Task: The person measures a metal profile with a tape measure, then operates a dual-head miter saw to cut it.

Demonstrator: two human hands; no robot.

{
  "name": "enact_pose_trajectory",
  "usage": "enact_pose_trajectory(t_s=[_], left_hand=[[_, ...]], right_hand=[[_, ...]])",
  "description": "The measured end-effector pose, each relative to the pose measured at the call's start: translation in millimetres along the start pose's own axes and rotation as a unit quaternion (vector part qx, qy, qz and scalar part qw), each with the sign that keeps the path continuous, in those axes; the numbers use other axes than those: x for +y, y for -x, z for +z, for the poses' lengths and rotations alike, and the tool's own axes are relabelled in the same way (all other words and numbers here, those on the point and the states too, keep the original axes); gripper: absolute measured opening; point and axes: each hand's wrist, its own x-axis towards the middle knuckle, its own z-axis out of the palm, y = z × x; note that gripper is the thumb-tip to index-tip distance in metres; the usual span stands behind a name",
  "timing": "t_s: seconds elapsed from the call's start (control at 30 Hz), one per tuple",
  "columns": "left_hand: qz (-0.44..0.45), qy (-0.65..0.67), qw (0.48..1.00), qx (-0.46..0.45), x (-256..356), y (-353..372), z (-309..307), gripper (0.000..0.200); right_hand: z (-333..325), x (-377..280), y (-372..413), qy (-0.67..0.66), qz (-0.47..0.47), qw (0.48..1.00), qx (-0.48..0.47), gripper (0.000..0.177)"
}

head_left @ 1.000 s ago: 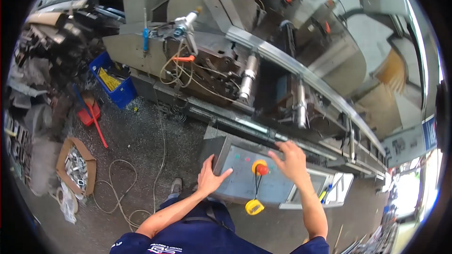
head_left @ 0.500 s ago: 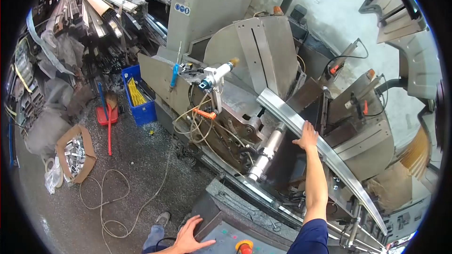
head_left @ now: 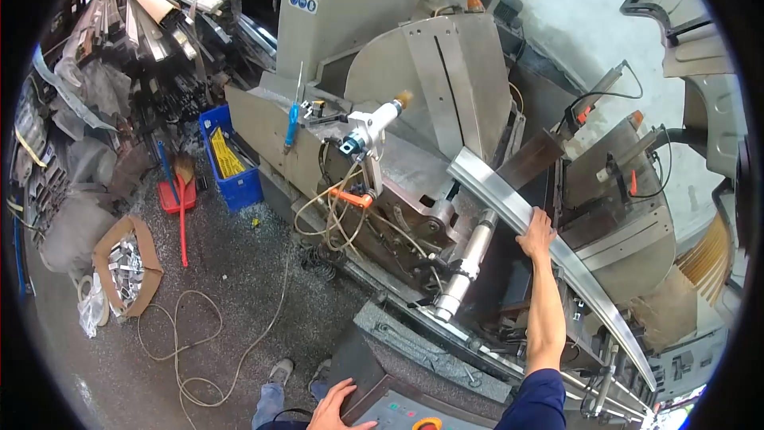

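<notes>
Aluminium sits under your right hand, fingers together on the long silvery profile running ten o'clock to four across the grey saw machine. At six, your left hand spreads its fingers on the grey control panel. The profile looks loaded, not yet cut.

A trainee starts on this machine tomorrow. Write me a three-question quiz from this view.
1. Fill in: the crate on the floor is ____ in colour.
2. True or false: the right hand touches the long metal bar.
3. The left hand touches: A the crate, B the control panel, C the metal bar.

Key: 1 blue; 2 true; 3 B.
</notes>
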Motion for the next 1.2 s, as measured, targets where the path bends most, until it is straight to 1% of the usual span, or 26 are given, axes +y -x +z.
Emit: enact_pose_trajectory(t_s=[0.07, 0.13, 0.27, 0.3, 0.47, 0.53, 0.63, 0.67, 0.7, 0.73, 0.8, 0.87, 0.97, 1.07, 1.2], left_hand=[[-0.007, 0.011, 1.000, -0.003, 1.2, -6.8, 0.6, 0.089], [-0.005, 0.019, 1.000, 0.002, -1.1, -6.1, 1.6, 0.089], [-0.006, 0.022, 1.000, -0.016, -2.3, -4.0, -3.4, 0.090], [-0.006, 0.018, 1.000, -0.019, -1.9, -8.6, -1.3, 0.090], [-0.024, 0.031, 0.998, -0.048, -1.1, -12.9, -7.0, 0.090], [-0.015, 0.040, 0.998, -0.037, -2.7, -11.1, -5.2, 0.090], [-0.007, 0.037, 0.999, -0.029, -8.7, -5.5, -4.3, 0.088], [-0.003, 0.027, 0.999, -0.027, -7.3, -8.9, -5.8, 0.086], [-0.013, 0.031, 0.999, -0.032, -6.4, -8.7, -7.1, 0.086], [-0.020, 0.032, 0.999, -0.034, -7.4, -7.3, -6.8, 0.086], [-0.012, 0.050, 0.998, -0.031, -10.6, -7.4, -4.9, 0.087], [-0.024, 0.058, 0.997, -0.036, -9.4, -5.0, -4.8, 0.088], [0.001, 0.044, 0.999, -0.026, -12.6, -7.7, -3.7, 0.088], [-0.009, 0.051, 0.998, -0.039, -11.0, -8.9, -5.4, 0.088], [-0.008, 0.052, 0.998, -0.031, -13.3, -7.9, -1.3, 0.089]], right_hand=[[-3.3, 1.4, -1.9, 0.012, -0.018, 1.000, 0.015, 0.098], [-2.3, 4.1, 0.5, 0.007, 0.000, 1.000, -0.008, 0.098], [5.6, -0.2, -0.1, 0.020, -0.023, 0.999, 0.022, 0.100], [5.1, -2.3, 0.5, 0.003, -0.016, 1.000, 0.010, 0.100], [5.0, -10.9, -3.5, -0.002, -0.009, 1.000, 0.022, 0.093], [-0.5, -16.0, -4.8, 0.015, -0.006, 1.000, 0.018, 0.098], [11.3, -0.5, -0.5, -0.001, -0.025, 0.999, 0.039, 0.096], [10.5, -4.9, -6.3, -0.014, -0.035, 0.998, 0.042, 0.096], [9.3, -3.5, -8.8, -0.007, -0.014, 1.000, 0.018, 0.097], [10.8, -2.0, -7.8, -0.006, -0.015, 1.000, 0.011, 0.097], [9.5, 1.5, -8.1, 0.000, -0.015, 1.000, 0.013, 0.099], [9.3, 0.4, -3.4, 0.015, -0.001, 1.000, 0.011, 0.102], [6.4, -4.1, -7.9, 0.014, 0.005, 1.000, -0.003, 0.102], [4.2, -3.6, -6.0, 0.011, -0.007, 1.000, 0.001, 0.101], [3.6, -7.0, -6.6, 0.030, 0.012, 0.999, -0.007, 0.099]])
